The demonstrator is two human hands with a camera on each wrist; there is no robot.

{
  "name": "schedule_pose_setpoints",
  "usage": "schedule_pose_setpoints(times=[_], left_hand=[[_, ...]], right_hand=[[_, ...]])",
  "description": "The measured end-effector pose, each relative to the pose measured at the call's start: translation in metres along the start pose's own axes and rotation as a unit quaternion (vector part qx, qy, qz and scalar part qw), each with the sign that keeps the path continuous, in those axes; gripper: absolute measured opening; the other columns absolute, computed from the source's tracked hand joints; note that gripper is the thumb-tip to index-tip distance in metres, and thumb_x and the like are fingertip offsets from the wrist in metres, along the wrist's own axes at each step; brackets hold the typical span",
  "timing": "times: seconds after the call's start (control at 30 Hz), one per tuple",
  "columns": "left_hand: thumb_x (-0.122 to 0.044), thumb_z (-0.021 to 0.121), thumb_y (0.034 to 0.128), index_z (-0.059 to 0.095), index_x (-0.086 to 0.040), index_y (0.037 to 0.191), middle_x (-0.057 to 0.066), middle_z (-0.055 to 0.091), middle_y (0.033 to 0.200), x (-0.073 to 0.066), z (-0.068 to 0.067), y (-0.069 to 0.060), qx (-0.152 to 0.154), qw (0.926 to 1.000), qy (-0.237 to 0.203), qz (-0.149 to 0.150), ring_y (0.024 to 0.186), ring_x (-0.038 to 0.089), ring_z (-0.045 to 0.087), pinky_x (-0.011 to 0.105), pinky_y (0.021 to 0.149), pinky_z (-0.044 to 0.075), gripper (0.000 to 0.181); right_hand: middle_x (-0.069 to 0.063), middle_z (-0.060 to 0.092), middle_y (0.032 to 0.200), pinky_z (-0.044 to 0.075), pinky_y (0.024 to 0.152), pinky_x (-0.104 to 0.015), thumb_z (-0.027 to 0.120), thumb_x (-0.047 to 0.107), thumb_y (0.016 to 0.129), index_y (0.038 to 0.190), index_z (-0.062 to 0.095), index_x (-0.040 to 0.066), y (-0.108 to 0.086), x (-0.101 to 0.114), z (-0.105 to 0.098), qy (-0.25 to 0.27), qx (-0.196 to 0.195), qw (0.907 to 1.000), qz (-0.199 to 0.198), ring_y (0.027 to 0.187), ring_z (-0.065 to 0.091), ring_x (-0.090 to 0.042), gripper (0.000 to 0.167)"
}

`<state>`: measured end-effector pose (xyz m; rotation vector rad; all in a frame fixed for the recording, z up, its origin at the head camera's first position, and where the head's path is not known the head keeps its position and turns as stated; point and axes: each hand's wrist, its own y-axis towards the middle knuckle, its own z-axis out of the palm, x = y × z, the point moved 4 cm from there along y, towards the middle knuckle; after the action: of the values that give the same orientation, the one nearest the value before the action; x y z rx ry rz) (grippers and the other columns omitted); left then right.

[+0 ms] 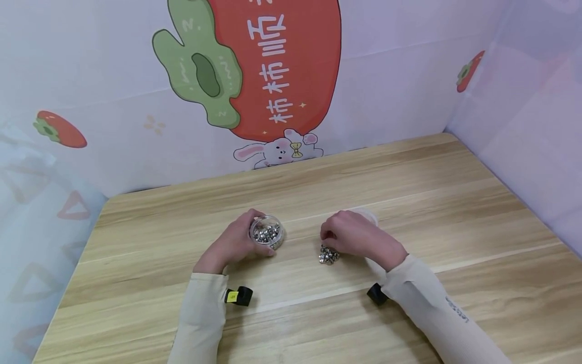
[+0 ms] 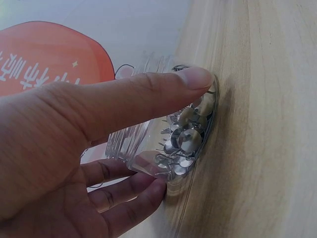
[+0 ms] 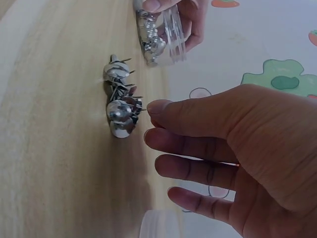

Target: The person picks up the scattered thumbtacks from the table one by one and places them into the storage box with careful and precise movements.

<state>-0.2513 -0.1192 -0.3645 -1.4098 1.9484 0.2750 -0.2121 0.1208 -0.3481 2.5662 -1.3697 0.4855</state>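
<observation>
My left hand (image 1: 238, 237) holds a small clear plastic jar (image 2: 141, 144), with the thumb on one side and fingers curled round the other. Silver thumbtacks (image 2: 188, 139) lie in the bottom of the jar, which stands on the table. To the right, my right hand (image 1: 352, 233) is over a small pile of loose thumbtacks (image 3: 121, 106). Its thumb tip comes close to an upturned pin at the pile's edge, and the forefinger is mostly hidden behind the thumb. Whether a thumbtack is pinched there, I cannot tell. The other fingers are slightly bent.
A clear round lid or dish (image 1: 367, 215) lies partly hidden behind the right hand. The wood-grain table (image 1: 291, 323) meets a printed backdrop (image 1: 386, 101) at its far edge. Black wrist cameras (image 1: 244, 296) sit at both cuffs.
</observation>
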Motion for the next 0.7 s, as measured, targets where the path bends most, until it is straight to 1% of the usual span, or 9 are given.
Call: schedule_pose_setpoints(times=[0.33,0.5,0.7], left_hand=[[-0.026,0.093,0.0605,0.047,-0.014,0.13,0.01,0.055,0.133,0.0001,0.0004,0.0008,-0.001,1.0,0.0,-0.005,0.121,0.03,0.053,0.049,0.106,0.041,0.084],[-0.027,0.092,0.0614,0.047,-0.013,0.13,0.012,0.055,0.134,0.0002,0.0004,0.0006,0.0,1.0,0.001,-0.001,0.122,0.031,0.053,0.05,0.106,0.04,0.083],[-0.026,0.092,0.0613,0.047,-0.012,0.13,0.012,0.055,0.133,0.001,0.0006,0.001,0.0,1.0,-0.001,0.001,0.121,0.031,0.053,0.049,0.106,0.04,0.083]], right_hand=[[0.012,0.062,0.068,0.046,0.065,-0.02,0.07,0.011,0.086,0.074,0.069,0.017,0.0009,0.0009,0.0052,-0.001,0.003,1.0,-0.004,0.061,0.05,-0.001,0.014],[0.012,0.061,0.068,0.045,0.064,-0.02,0.069,0.011,0.086,0.074,0.068,0.017,0.0008,0.0012,0.0053,0.0,0.005,1.0,-0.002,0.061,0.049,-0.001,0.014],[0.014,0.057,0.065,0.042,0.061,-0.02,0.068,0.011,0.086,0.07,0.065,0.02,0.0006,0.0035,-0.0011,-0.006,-0.019,0.9998,-0.004,0.059,0.046,-0.002,0.019]])
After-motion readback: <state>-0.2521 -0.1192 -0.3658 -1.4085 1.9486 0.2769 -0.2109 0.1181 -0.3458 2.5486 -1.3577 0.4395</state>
